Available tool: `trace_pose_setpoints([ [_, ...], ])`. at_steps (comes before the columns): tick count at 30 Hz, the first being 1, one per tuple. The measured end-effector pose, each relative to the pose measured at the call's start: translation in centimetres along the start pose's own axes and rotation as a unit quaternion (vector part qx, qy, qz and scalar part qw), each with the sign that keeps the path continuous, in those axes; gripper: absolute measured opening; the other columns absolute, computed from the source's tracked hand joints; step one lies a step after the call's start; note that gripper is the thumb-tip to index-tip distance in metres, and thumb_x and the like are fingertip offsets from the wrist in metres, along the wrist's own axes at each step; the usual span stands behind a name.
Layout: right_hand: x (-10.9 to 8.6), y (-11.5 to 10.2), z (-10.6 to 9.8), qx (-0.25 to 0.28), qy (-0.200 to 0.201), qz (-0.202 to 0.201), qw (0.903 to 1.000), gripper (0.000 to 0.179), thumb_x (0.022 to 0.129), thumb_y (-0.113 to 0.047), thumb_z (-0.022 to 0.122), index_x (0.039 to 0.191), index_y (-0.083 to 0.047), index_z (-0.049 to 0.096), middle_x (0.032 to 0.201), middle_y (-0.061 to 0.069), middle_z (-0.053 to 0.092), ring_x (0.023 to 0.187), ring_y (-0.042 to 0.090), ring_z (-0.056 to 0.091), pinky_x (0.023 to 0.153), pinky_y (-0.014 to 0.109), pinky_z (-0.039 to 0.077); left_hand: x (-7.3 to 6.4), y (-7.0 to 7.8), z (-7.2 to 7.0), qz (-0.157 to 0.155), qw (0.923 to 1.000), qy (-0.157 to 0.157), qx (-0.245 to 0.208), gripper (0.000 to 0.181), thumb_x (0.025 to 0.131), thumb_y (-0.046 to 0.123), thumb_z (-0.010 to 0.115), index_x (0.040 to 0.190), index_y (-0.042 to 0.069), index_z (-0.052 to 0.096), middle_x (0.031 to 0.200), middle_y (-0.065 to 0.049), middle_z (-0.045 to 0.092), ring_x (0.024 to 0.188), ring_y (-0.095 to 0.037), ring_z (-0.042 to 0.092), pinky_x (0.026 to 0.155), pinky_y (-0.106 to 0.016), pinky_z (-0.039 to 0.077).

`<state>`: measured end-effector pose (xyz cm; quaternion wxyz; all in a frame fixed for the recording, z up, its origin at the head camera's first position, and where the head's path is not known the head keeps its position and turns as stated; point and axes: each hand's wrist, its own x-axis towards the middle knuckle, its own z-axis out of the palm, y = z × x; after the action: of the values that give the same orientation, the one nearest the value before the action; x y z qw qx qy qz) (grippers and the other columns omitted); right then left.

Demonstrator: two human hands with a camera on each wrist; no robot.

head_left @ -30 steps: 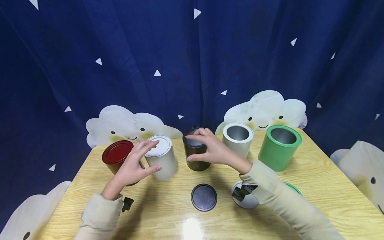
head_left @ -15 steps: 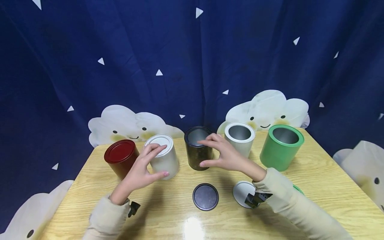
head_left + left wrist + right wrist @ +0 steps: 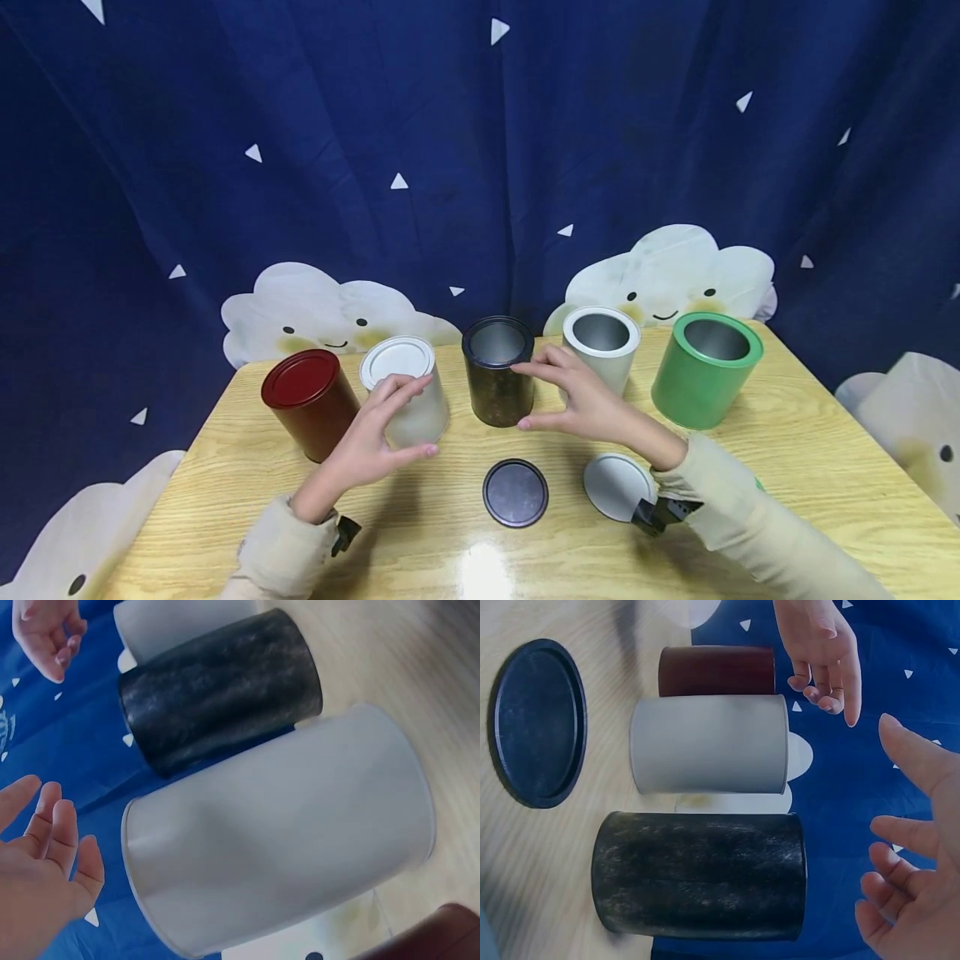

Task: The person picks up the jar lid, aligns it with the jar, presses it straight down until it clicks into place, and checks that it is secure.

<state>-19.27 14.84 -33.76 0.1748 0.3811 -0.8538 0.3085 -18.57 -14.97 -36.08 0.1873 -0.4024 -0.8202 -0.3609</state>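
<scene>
My left hand [image 3: 370,442] hovers in front of the lidded white can [image 3: 417,408], thumb and fingers spread apart with nothing between them. In the left wrist view that white can [image 3: 277,832] fills the middle, beyond the fingertips. My right hand [image 3: 585,400] is held above the table beside the black can [image 3: 498,396], whose top is uncovered. Its fingers are spread as well and hold nothing. A black lid [image 3: 515,492] lies flat on the table in front of the black can. The right wrist view shows the black can [image 3: 701,877] apart from the fingers.
A dark red can [image 3: 311,404] with its lid on stands at the left. To the right are an uncovered white can [image 3: 600,362] and an uncovered green can [image 3: 701,387]. A white lid [image 3: 617,487] lies near the right sleeve [image 3: 750,508]. Behind the table hangs a blue curtain [image 3: 337,150].
My right hand has moved right and nearer, away from the black can's opening, leaving its rim in full view. My left hand has shifted right and down, off the white can's lid.
</scene>
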Motion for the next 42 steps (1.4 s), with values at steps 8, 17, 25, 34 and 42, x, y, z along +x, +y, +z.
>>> trace_pose_setpoints([
  [8, -1.4, 0.5, 0.1, -0.004, 0.009, 0.005, 0.9999, 0.062, 0.064, -0.032, 0.08, 0.115, -0.002, 0.061, 0.1, 0.002, 0.053, 0.093, 0.017, 0.046, 0.077, 0.033, 0.039, -0.1, 0.0, 1.8, 0.021, 0.9997, 0.001, -0.016, 0.072, 0.066, 0.02, 0.08, 0.128, 0.005, 0.048, 0.105, -0.003, 0.052, 0.098, -0.019, 0.046, 0.081, -0.032, 0.039],
  [17, -2.8, 1.0, 0.5, 0.007, 0.017, 0.017, 0.9997, 0.062, 0.064, -0.03, 0.081, 0.115, -0.002, 0.061, 0.1, 0.003, 0.051, 0.097, 0.018, 0.044, 0.08, 0.034, 0.039, -0.5, -0.6, 3.6, 0.031, 0.9993, -0.007, -0.018, 0.073, 0.068, 0.029, 0.078, 0.13, 0.006, 0.047, 0.101, -0.001, 0.052, 0.094, -0.02, 0.047, 0.079, -0.033, 0.039],
  [25, -4.1, 2.1, 1.4, 0.003, 0.016, 0.012, 0.9998, 0.063, 0.062, -0.031, 0.081, 0.114, 0.0, 0.061, 0.099, 0.002, 0.05, 0.094, 0.017, 0.045, 0.077, 0.033, 0.04, -0.9, -0.5, 4.6, -0.019, 0.9984, -0.051, -0.015, 0.081, 0.063, 0.028, 0.081, 0.132, 0.005, 0.044, 0.103, -0.002, 0.052, 0.096, -0.021, 0.046, 0.081, -0.035, 0.04],
  [34, -5.3, 3.3, 2.7, -0.006, 0.006, 0.006, 0.9999, 0.067, 0.059, -0.033, 0.083, 0.115, -0.003, 0.061, 0.1, 0.002, 0.05, 0.094, 0.018, 0.044, 0.078, 0.036, 0.039, -1.3, -0.7, 5.5, -0.054, 0.9902, -0.123, -0.039, 0.091, 0.063, 0.031, 0.082, 0.139, 0.011, 0.035, 0.11, -0.005, 0.049, 0.1, -0.024, 0.047, 0.084, -0.039, 0.04],
  [42, -6.4, 3.9, 4.2, -0.003, -0.022, 0.011, 0.9997, 0.068, 0.059, -0.03, 0.083, 0.116, -0.002, 0.059, 0.101, 0.003, 0.049, 0.093, 0.02, 0.043, 0.076, 0.035, 0.037, -1.4, -1.0, 6.4, -0.064, 0.9847, -0.16, -0.028, 0.101, 0.06, 0.031, 0.084, 0.141, 0.006, 0.029, 0.121, -0.011, 0.044, 0.109, -0.023, 0.04, 0.088, -0.044, 0.034],
])
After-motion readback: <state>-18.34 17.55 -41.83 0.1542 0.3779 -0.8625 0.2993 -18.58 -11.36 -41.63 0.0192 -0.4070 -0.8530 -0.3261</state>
